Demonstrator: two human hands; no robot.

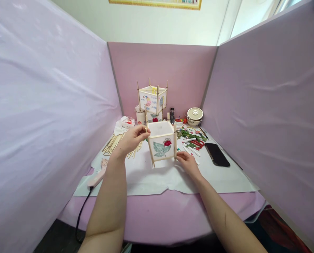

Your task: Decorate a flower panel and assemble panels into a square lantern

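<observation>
The counter (pixel 148 215) in front of you wears a pink cover, with a white sheet (pixel 146 187) across its middle. Over the sheet, you have the near lantern (pixel 157 156) between your hands, a box of pale sticks and white panels, tilted slightly, a red flower with green leaves on the panel towards you. Your left hand (pixel 133 139) pinches its upper left corner; your right hand (pixel 188 164) grips the foot of its right corner post between thumb and fingers. You can't tell whether its feet touch the sheet. The far lantern (pixel 148 102) stands beyond it, by the far wall. To the left lie loose sticks (pixel 112 144), and nearer you a pale corded tool (pixel 96 180). To the right you have a black phone (pixel 217 155), a lidded bowl (pixel 195 114) farther off, and red-handled scissors (pixel 199 144) between them.
</observation>
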